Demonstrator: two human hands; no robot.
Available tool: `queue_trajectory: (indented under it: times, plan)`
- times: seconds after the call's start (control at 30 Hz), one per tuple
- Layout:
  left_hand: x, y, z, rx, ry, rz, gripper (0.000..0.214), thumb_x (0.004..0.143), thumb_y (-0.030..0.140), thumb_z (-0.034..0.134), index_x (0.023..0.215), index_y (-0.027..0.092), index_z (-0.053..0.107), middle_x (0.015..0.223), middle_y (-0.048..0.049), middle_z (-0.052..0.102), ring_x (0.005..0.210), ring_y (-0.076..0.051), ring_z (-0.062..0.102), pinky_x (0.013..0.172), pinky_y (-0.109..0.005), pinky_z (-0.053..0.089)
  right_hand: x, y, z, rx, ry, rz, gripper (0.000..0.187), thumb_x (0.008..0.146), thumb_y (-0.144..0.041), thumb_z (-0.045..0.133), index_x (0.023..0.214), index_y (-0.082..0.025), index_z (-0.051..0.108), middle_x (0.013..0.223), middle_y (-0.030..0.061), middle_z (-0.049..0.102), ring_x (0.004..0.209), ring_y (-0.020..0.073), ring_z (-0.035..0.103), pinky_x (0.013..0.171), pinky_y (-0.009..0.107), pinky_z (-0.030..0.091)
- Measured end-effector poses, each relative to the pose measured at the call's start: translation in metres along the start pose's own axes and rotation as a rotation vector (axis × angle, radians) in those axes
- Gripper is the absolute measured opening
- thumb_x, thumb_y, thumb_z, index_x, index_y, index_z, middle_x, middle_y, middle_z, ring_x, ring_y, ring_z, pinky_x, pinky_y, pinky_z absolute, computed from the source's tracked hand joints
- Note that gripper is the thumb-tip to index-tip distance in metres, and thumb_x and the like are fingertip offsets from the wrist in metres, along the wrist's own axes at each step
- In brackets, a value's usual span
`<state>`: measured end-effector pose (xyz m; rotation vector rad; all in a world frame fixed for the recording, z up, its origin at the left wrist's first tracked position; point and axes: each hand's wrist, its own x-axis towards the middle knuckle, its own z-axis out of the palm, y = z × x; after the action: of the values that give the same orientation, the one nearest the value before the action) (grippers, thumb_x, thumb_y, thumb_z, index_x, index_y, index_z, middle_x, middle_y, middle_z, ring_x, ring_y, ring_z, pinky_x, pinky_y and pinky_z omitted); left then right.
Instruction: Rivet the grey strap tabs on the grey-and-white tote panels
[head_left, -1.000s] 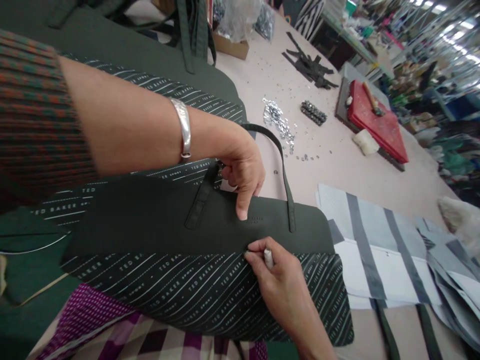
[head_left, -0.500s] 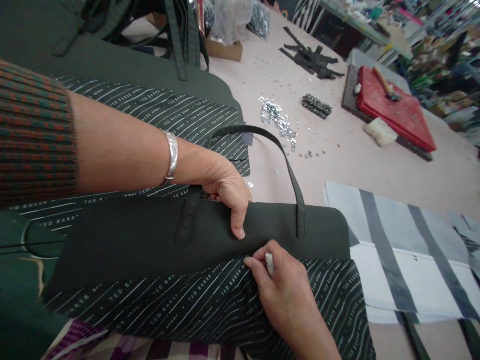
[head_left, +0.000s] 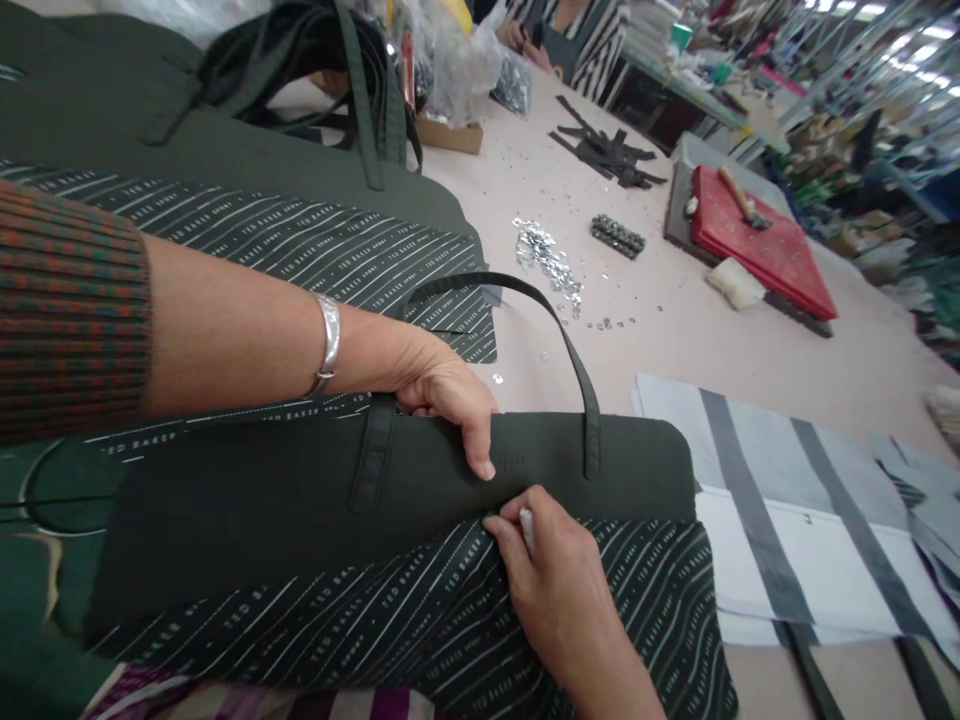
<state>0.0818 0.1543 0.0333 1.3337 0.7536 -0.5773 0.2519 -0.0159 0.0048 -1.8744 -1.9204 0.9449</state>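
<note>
A dark green bag panel (head_left: 255, 490) with a strap handle (head_left: 566, 345) lies in front of me, joined to a black lining (head_left: 405, 610) with white lettered stripes. My left hand (head_left: 454, 395) clamps the panel's upper edge, its thumb on the front face beside a small embossed mark; the other fingers are hidden behind. Just below, my right hand (head_left: 559, 580) pinches the seam between panel and lining with thumb and forefinger. A short white stick (head_left: 527, 530) is tucked in that hand, too covered to name.
More dark bag pieces (head_left: 427, 200) and straps (head_left: 367, 110) are stacked behind. Loose silver discs (head_left: 547, 255), dark strips (head_left: 607, 150), and a red board (head_left: 757, 240) with a hammer (head_left: 742, 200) lie beyond. White sheets with grey bands (head_left: 750, 530) are at right. A person in striped sleeves (head_left: 600, 45) sits far back.
The view has tilted up slightly and turned, bringing the person at the back into view. Both hands keep their hold on the bag at nearly the same places.
</note>
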Motion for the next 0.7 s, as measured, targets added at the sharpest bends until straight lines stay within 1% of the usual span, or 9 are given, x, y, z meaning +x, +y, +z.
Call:
queue_trajectory:
  times: [0.07, 0.13, 0.2, 0.3, 0.43, 0.57, 0.63, 0.67, 0.7]
  plan:
    - [0.002, -0.004, 0.0, -0.114, -0.123, -0.072, 0.029, 0.067, 0.039, 0.072, 0.084, 0.017, 0.073, 0.074, -0.0109, 0.073, 0.072, -0.029, 0.069, 0.073, -0.043, 0.061, -0.002, 0.001, 0.003, -0.035, -0.002, -0.025, 0.016, 0.094, -0.023, 0.051, 0.079, -0.023, 0.047, 0.077, 0.0012, 0.06, 0.069, 0.0178, 0.059, 0.065, 0.028, 0.038]
    - [0.006, -0.008, 0.002, -0.215, -0.172, -0.095, 0.029, 0.071, 0.036, 0.07, 0.091, 0.016, 0.073, 0.079, -0.011, 0.074, 0.08, -0.028, 0.071, 0.081, -0.041, 0.06, -0.003, 0.003, 0.005, -0.067, 0.003, -0.038, 0.017, 0.096, -0.024, 0.049, 0.079, -0.023, 0.047, 0.077, 0.0013, 0.059, 0.067, 0.0182, 0.059, 0.063, 0.029, 0.038]
    - [0.011, -0.014, 0.004, -0.278, -0.202, -0.07, 0.027, 0.073, 0.034, 0.068, 0.092, 0.015, 0.073, 0.08, -0.011, 0.075, 0.084, -0.029, 0.071, 0.085, -0.041, 0.059, -0.004, 0.004, 0.006, -0.081, 0.01, -0.04, 0.018, 0.096, -0.026, 0.049, 0.078, -0.023, 0.046, 0.076, 0.0009, 0.059, 0.066, 0.018, 0.059, 0.062, 0.028, 0.037]
    - [0.015, -0.021, 0.007, -0.315, -0.233, 0.006, 0.027, 0.072, 0.035, 0.068, 0.09, 0.015, 0.073, 0.077, -0.01, 0.075, 0.085, -0.03, 0.071, 0.086, -0.045, 0.06, -0.003, 0.004, 0.006, -0.082, 0.031, -0.047, 0.02, 0.095, -0.028, 0.05, 0.077, -0.024, 0.045, 0.074, 0.0, 0.058, 0.063, 0.0171, 0.058, 0.061, 0.028, 0.038]
    - [0.015, -0.021, 0.007, -0.335, -0.226, 0.01, 0.028, 0.067, 0.032, 0.073, 0.091, 0.017, 0.072, 0.081, -0.008, 0.076, 0.085, -0.03, 0.071, 0.088, -0.046, 0.059, 0.003, 0.004, 0.005, -0.054, 0.05, -0.05, 0.02, 0.093, -0.029, 0.054, 0.074, -0.023, 0.048, 0.072, -0.0006, 0.06, 0.063, 0.0159, 0.059, 0.061, 0.026, 0.04]
    - [0.008, -0.012, 0.008, -0.246, -0.163, -0.005, 0.034, 0.062, 0.029, 0.075, 0.093, 0.017, 0.072, 0.082, -0.0086, 0.075, 0.094, -0.032, 0.07, 0.09, -0.045, 0.057, 0.004, 0.004, -0.007, 0.048, -0.016, -0.058, 0.025, 0.09, -0.037, 0.059, 0.07, -0.023, 0.056, 0.063, -0.0022, 0.061, 0.056, 0.0136, 0.057, 0.055, 0.022, 0.043]
    - [-0.008, -0.006, 0.007, -0.186, -0.116, -0.018, 0.037, 0.064, 0.028, 0.075, 0.098, 0.015, 0.072, 0.08, -0.0093, 0.074, 0.096, -0.033, 0.069, 0.086, -0.045, 0.058, -0.002, 0.008, -0.02, 0.06, -0.063, -0.061, 0.027, 0.088, -0.045, 0.061, 0.073, -0.023, 0.064, 0.062, -0.0021, 0.063, 0.054, 0.0134, 0.057, 0.051, 0.021, 0.045]
    - [-0.022, -0.002, 0.006, -0.159, -0.078, -0.014, 0.038, 0.065, 0.027, 0.075, 0.101, 0.015, 0.072, 0.081, -0.009, 0.074, 0.095, -0.033, 0.069, 0.084, -0.044, 0.059, -0.007, 0.013, -0.028, 0.05, -0.073, -0.062, 0.028, 0.087, -0.049, 0.061, 0.077, -0.024, 0.068, 0.064, -0.0012, 0.066, 0.055, 0.014, 0.06, 0.052, 0.02, 0.047]
    - [-0.039, 0.001, 0.005, -0.136, -0.013, -0.011, 0.038, 0.067, 0.026, 0.074, 0.103, 0.015, 0.072, 0.082, -0.0081, 0.074, 0.093, -0.033, 0.07, 0.081, -0.043, 0.059, -0.011, 0.018, -0.036, 0.033, -0.067, -0.063, 0.029, 0.085, -0.052, 0.062, 0.079, -0.024, 0.07, 0.068, -0.0001, 0.069, 0.059, 0.0151, 0.064, 0.054, 0.019, 0.049]
